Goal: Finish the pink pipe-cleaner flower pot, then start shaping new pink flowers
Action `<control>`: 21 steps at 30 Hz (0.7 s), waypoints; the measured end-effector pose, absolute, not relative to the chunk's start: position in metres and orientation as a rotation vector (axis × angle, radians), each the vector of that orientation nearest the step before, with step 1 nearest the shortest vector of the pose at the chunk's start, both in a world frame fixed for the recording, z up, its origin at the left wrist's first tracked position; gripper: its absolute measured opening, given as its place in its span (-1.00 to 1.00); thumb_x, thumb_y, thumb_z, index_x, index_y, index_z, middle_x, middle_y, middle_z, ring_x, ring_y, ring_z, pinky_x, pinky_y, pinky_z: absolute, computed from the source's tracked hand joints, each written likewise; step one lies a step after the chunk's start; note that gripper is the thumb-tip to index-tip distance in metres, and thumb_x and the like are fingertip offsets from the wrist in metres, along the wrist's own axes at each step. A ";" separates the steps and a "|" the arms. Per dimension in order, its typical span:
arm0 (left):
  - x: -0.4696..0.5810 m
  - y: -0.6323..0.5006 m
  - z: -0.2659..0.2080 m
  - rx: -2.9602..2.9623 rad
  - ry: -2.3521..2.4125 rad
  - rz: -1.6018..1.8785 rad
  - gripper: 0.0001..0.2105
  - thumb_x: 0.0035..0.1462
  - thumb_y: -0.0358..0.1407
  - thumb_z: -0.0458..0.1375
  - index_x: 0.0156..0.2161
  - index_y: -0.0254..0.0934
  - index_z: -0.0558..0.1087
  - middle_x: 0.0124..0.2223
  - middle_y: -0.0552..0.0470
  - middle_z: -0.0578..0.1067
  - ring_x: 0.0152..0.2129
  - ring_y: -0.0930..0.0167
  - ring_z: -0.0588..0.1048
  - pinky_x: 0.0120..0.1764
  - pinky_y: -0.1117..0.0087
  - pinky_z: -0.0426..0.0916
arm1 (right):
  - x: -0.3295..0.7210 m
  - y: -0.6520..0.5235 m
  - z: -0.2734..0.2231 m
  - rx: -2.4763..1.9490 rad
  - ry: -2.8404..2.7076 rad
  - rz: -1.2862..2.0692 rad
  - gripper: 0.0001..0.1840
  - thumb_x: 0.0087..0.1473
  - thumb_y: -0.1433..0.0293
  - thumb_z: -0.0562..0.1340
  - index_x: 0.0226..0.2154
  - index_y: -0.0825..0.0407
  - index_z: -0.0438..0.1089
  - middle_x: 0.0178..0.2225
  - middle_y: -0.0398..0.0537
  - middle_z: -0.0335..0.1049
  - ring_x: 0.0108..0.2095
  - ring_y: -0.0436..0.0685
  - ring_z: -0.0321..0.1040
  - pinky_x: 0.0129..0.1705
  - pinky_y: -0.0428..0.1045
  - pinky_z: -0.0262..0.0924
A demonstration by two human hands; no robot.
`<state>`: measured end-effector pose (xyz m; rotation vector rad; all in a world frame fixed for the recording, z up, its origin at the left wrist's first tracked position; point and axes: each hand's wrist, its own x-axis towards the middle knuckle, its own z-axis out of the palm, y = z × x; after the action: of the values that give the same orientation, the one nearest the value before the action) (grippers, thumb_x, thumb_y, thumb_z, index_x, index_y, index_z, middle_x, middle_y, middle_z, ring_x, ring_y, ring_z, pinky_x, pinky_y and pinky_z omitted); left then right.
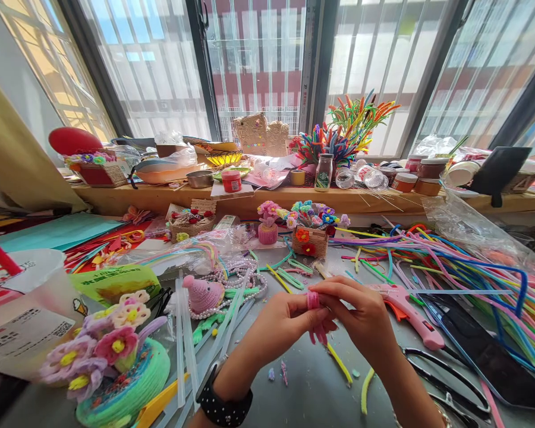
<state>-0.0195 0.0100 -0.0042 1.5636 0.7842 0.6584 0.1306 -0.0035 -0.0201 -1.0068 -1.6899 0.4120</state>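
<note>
Pink pipe cleaner [313,301], wound into a small coil with loose ends hanging below, sits between my two hands above the grey table [303,392]. My left hand [289,321] pinches the coil from the left, a dotted black watch strap on its wrist. From the right, my right hand [354,309] has its fingers closed on the same piece, partly covering it. Just right of that hand lies a pink glue gun [410,312] with an orange trigger. A yellow pipe cleaner [339,362] rests on the table beneath the hands.
At left stand a plastic drink cup [27,309] and a green pot of fuzzy flowers [129,380]. Clear glue sticks [185,339] lie near a pink knitted cone [203,294]. Black-handled scissors [446,380], a phone [485,351] and bundled pipe cleaners [472,261] occupy the right.
</note>
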 end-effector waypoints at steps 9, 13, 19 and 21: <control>-0.024 0.010 -0.003 1.607 0.707 0.547 -0.66 0.10 -0.17 -0.01 -0.47 -0.32 0.53 -0.50 -0.02 0.53 -0.54 0.44 0.44 -0.36 0.46 0.31 | 0.133 -0.004 -0.020 -0.963 -1.798 0.476 -0.76 0.04 0.46 0.14 -0.30 -0.11 0.49 -0.45 -0.15 0.43 -0.45 0.01 0.37 -0.43 -0.12 0.25; -0.021 0.009 -0.001 1.532 0.714 0.583 -0.70 0.07 -0.20 0.03 -0.47 -0.34 0.51 -0.49 -0.01 0.52 -0.56 0.47 0.41 -0.38 0.47 0.29 | 0.132 -0.004 -0.020 -0.989 -1.775 0.434 -0.81 0.04 0.46 0.15 -0.38 -0.07 0.48 -0.46 -0.15 0.42 -0.43 0.01 0.36 -0.39 -0.12 0.24; -0.018 0.010 -0.004 1.462 0.788 0.651 -0.66 0.07 -0.15 0.03 -0.43 -0.38 0.51 -0.47 -0.08 0.56 -0.62 0.49 0.41 -0.49 0.48 0.26 | 0.130 -0.005 -0.022 -1.011 -1.708 0.485 -0.81 0.05 0.42 0.15 -0.33 -0.08 0.47 -0.40 -0.13 0.46 -0.38 0.04 0.39 -0.33 -0.08 0.28; -0.018 0.012 -0.005 1.338 0.831 0.761 -0.67 0.04 -0.13 0.06 -0.39 -0.38 0.51 -0.44 -0.09 0.57 -0.59 0.45 0.45 -0.48 0.46 0.29 | 0.129 -0.005 -0.022 -1.046 -1.602 0.513 -0.83 0.04 0.38 0.17 -0.30 -0.06 0.45 -0.35 -0.11 0.46 -0.34 0.06 0.39 -0.32 -0.07 0.29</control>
<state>-0.0183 0.0116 -0.0048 1.3379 0.8309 0.7610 0.1291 -0.0047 -0.0222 -1.0464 -1.6021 0.5127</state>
